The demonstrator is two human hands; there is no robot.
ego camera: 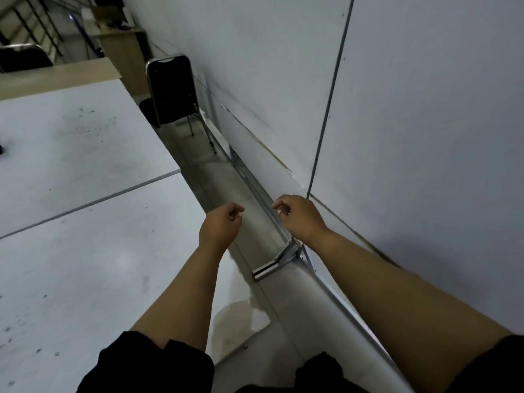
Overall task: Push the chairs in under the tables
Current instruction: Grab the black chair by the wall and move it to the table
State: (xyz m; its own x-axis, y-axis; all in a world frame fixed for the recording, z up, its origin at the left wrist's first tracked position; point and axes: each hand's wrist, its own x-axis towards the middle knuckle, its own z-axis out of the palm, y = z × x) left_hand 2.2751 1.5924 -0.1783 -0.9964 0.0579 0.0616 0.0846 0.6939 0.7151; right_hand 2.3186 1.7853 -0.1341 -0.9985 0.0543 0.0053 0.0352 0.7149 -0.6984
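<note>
Ahead, from the head camera, 2 bare hands hang over a narrow aisle, left hand (pixel 219 224) and right hand (pixel 300 217) both loosely curled, holding nothing. 1 black chair (pixel 170 89) stands farther along, beside the table (pixel 85 154) edge, close to the wall (pixel 283 80). Likely risk: its legs scraping that wall, or tripping on the metal bracket (pixel 279 259) underfoot.
</note>
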